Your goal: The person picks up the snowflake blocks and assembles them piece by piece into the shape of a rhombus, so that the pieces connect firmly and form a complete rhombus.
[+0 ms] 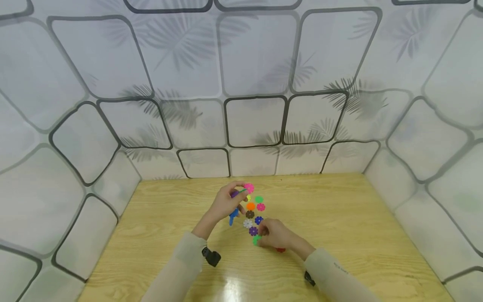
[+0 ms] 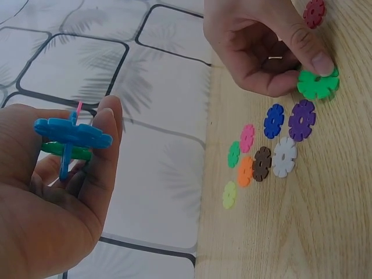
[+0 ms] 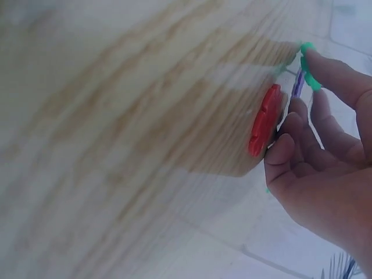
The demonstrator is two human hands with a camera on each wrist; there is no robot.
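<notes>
My left hand (image 1: 223, 205) is raised over the table and holds a cluster of joined notched plastic flower discs. Blue discs (image 2: 72, 132) and a green disc (image 2: 67, 150) of that cluster show in the left wrist view, and a pink disc (image 1: 249, 188) sticks out past the fingertips in the head view. The fingers hide part of the cluster. Lower and to the right, my right hand (image 1: 277, 235) pinches a loose green flower disc (image 2: 318, 85) between thumb and fingers at the near end of the laid-out discs. A red disc (image 3: 265, 120) lies beside that hand.
Loose flower discs lie on the wooden table (image 1: 339, 235) between the hands: purple (image 2: 301, 120), white (image 2: 284, 157), dark blue (image 2: 274, 121), brown (image 2: 262, 164), orange (image 2: 245, 171), pink (image 2: 247, 138), green (image 2: 233, 154) and yellow (image 2: 229, 195). Patterned walls (image 1: 256, 121) enclose the back and sides.
</notes>
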